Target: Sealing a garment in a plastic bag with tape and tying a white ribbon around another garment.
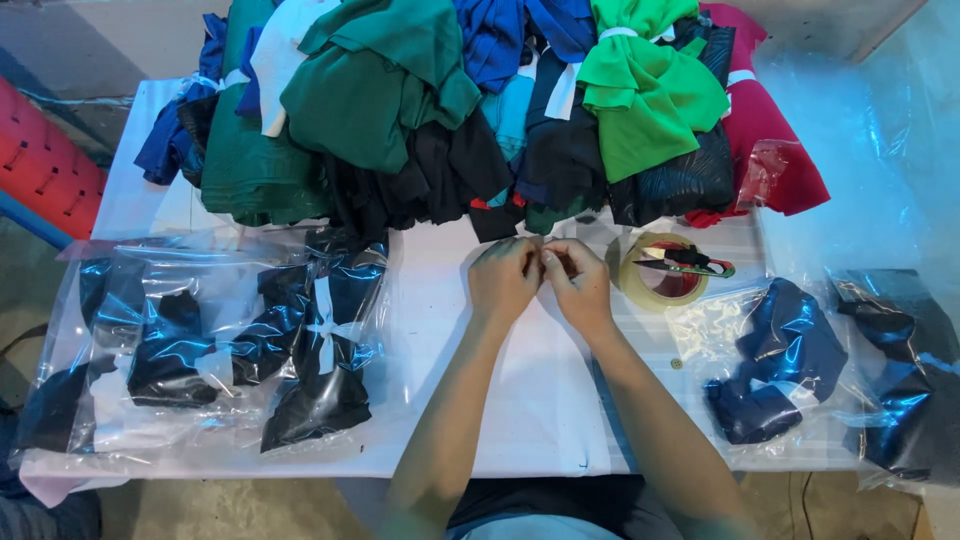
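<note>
My left hand (503,280) and my right hand (578,282) meet over the middle of the white table (540,400), fingertips pinched together between them. Whatever they pinch is too small to make out. Just right of my right hand lies a roll of clear tape (650,285) with small scissors (690,263) resting across it. Beyond the hands rises a heap of bundled clothes (480,110) in green, blue, black and red.
Clear plastic bags holding dark folded garments (250,340) lie spread at the left. More bagged dark blue and black garments (790,360) sit at the right. A red crate (40,165) stands off the table's left edge.
</note>
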